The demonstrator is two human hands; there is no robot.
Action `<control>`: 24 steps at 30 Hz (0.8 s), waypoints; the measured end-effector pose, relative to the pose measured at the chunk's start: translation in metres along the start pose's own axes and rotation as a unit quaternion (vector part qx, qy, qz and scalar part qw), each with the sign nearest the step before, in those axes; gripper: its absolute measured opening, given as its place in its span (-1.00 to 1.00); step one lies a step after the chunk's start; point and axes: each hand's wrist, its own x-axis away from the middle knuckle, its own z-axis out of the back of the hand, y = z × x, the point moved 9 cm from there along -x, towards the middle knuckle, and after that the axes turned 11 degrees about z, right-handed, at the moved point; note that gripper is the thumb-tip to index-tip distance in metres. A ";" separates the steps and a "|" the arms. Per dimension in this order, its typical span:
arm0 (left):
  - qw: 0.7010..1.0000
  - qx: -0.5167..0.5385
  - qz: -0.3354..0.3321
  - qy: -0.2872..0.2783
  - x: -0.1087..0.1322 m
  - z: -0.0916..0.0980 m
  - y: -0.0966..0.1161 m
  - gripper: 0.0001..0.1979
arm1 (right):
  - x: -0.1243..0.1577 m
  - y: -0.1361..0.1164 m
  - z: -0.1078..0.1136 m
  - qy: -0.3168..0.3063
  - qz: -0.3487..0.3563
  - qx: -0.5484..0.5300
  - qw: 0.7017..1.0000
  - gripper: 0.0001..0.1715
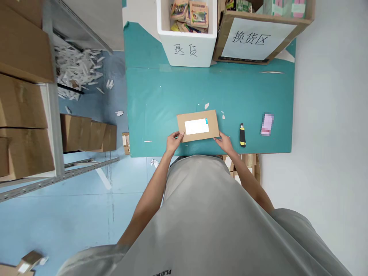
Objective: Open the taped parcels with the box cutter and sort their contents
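A flat brown cardboard box with a white label on its upper face is held between my two hands, slightly tilted, over the near part of the green table. My left hand grips its lower left corner, thumb on top. At the lower right corner, my right hand is closed on the edge, its fingers partly hidden beneath. To the right of that hand lies a yellow and black utility knife. Farther right is a blurred-out pink item.
A white foam bin with small packets and a carton with a handwritten sign stand at the back of the green table. Shelving with cardboard boxes is at left; paper scraps litter the floor. A white wall borders the right.
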 end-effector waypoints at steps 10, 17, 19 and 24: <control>0.992 0.021 -0.116 0.040 0.036 0.015 0.059 -0.27 | 0.005 -0.050 0.051 0.151 0.053 -0.023 0.987 -0.42; 0.994 -0.001 -0.106 0.031 0.024 0.013 0.049 -0.31 | 0.008 -0.051 0.035 0.119 0.027 -0.010 0.993 -0.47; 0.995 -0.019 -0.097 0.024 0.020 0.008 0.038 -0.33 | 0.012 -0.039 0.028 0.103 0.024 0.019 0.994 -0.47; 0.990 -0.053 -0.115 0.060 0.016 0.003 0.023 -0.15 | 0.013 0.007 0.050 0.095 0.014 0.158 0.983 -0.40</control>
